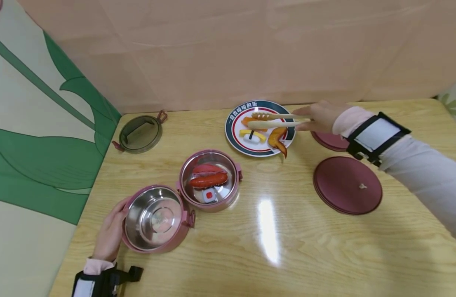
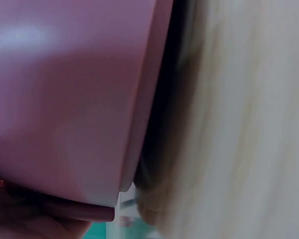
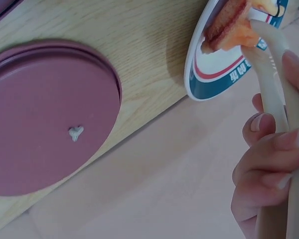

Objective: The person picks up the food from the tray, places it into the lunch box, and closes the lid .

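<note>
My right hand (image 1: 320, 117) grips a pair of pale tongs (image 1: 276, 123) over a blue-rimmed plate (image 1: 233, 138). In the right wrist view the tong tips reach an orange food piece (image 3: 241, 37). A toy sushi piece with a yellow top (image 1: 252, 136) and a toy chicken wing (image 1: 277, 139) also lie on that plate. At the lower left, my left hand (image 1: 111, 229) holds the side of a pink steel-lined bowl (image 1: 153, 220); its fingers (image 2: 65, 226) show under a pink side tab in the left wrist view. This bowl has no food in it.
A second pink bowl (image 1: 233, 198) beside it contains red sausages (image 1: 208, 180) and a sushi roll (image 1: 209, 195). A clear-topped lid (image 1: 140, 134) lies at the back left. Two dark red round lids (image 1: 346, 181) (image 1: 330, 140) lie at the right. A covered wall (image 1: 228, 53) borders the table's back.
</note>
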`<state>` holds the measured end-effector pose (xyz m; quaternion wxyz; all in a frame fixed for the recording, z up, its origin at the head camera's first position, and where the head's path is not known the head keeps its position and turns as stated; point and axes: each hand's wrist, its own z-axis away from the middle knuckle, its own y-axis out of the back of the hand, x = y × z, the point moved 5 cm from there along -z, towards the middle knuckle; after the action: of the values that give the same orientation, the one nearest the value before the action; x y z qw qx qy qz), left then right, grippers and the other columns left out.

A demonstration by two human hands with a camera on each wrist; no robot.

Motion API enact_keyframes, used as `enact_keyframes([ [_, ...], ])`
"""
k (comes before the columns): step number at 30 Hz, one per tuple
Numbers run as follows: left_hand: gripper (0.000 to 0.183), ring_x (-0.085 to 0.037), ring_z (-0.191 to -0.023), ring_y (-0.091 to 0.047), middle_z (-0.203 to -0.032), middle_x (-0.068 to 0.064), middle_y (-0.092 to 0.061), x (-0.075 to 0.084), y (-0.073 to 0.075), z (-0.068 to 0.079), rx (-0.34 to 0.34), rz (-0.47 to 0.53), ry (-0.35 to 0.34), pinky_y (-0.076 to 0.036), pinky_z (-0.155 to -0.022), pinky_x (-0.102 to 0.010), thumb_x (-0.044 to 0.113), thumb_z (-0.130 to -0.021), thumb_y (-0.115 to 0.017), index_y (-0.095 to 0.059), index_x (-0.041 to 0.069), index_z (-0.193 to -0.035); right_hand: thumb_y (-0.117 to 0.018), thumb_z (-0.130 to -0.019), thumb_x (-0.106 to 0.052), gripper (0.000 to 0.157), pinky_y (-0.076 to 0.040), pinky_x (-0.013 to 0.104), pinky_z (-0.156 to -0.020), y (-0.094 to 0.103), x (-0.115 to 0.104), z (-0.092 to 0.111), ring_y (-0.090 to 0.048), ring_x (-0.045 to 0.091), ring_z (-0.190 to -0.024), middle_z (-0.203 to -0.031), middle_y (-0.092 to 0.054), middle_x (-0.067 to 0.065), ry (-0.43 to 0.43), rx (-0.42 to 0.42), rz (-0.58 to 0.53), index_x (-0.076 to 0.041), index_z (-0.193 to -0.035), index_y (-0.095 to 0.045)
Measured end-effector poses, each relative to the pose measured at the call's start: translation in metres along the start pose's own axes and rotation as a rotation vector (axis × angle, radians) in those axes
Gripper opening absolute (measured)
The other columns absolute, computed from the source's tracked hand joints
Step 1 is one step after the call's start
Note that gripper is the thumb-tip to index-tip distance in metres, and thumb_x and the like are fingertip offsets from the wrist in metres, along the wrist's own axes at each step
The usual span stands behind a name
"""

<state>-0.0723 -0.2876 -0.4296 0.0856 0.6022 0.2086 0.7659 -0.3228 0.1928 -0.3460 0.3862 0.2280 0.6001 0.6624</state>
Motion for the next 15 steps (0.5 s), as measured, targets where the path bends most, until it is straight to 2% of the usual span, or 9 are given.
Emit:
enact_keyframes([
  [3,0.044,0.013,-0.11,-0.043,-0.143,-0.016,-0.044,0.002,-0.005,0.002,-0.023,-0.007,-0.013,-0.036,-0.09,-0.003,0.017,-0.106,-0.026,-0.04,0.0,-0.145,-0.071,-0.088,-0.029,0.053,-0.055,0.05,-0.07,0.001,0.003,-0.002,-0.065,0.026,-0.066,-0.094,-0.07,0.025,0.002,0.004,0.018,0.005,-0.128,-0.058],
  [4,0.044,0.014,-0.11,-0.044,-0.142,-0.014,-0.046,0.003,-0.007,0.003,-0.028,-0.004,-0.021,-0.036,-0.09,-0.003,0.016,-0.106,-0.026,-0.041,0.0,-0.144,-0.07,-0.089,-0.031,0.054,-0.055,0.05,-0.069,0.0,0.004,-0.003,-0.065,0.025,-0.066,-0.095,-0.07,0.025,-0.003,-0.001,0.027,0.005,-0.128,-0.058],
  [8,0.042,0.013,-0.111,-0.047,-0.129,0.01,-0.054,0.008,-0.016,0.003,-0.035,0.027,-0.067,-0.037,-0.092,-0.004,0.013,-0.106,-0.028,-0.044,-0.003,-0.141,-0.068,-0.09,-0.034,0.056,-0.054,0.046,-0.062,-0.002,0.009,-0.005,-0.061,0.021,-0.061,-0.088,-0.071,0.021,-0.02,-0.031,0.041,0.004,-0.129,-0.057],
  [10,0.041,0.011,-0.111,-0.049,-0.126,0.012,-0.054,0.012,-0.021,0.003,-0.038,0.054,-0.086,-0.039,-0.093,-0.005,0.011,-0.105,-0.028,-0.045,-0.004,-0.14,-0.068,-0.09,-0.034,0.056,-0.054,0.046,-0.063,-0.003,0.009,-0.006,-0.06,0.021,-0.062,-0.089,-0.071,0.021,-0.019,-0.041,0.031,0.004,-0.13,-0.057],
  [11,0.041,0.011,-0.112,-0.049,-0.128,0.009,-0.055,0.013,-0.023,0.003,-0.04,0.063,-0.093,-0.039,-0.093,-0.005,0.01,-0.105,-0.028,-0.045,-0.005,-0.139,-0.068,-0.09,-0.034,0.055,-0.054,0.046,-0.064,-0.003,0.009,-0.006,-0.061,0.022,-0.064,-0.091,-0.071,0.022,-0.019,-0.043,0.027,0.004,-0.13,-0.057],
  [15,0.042,0.012,-0.113,-0.047,-0.14,-0.019,-0.048,0.017,-0.032,-0.001,-0.046,0.097,-0.095,-0.037,-0.096,-0.005,0.007,-0.104,-0.027,-0.043,-0.007,-0.14,-0.068,-0.091,-0.03,0.052,-0.054,0.049,-0.07,-0.003,0.007,-0.007,-0.064,0.027,-0.074,-0.102,-0.069,0.025,-0.016,-0.038,0.011,0.002,-0.13,-0.057],
])
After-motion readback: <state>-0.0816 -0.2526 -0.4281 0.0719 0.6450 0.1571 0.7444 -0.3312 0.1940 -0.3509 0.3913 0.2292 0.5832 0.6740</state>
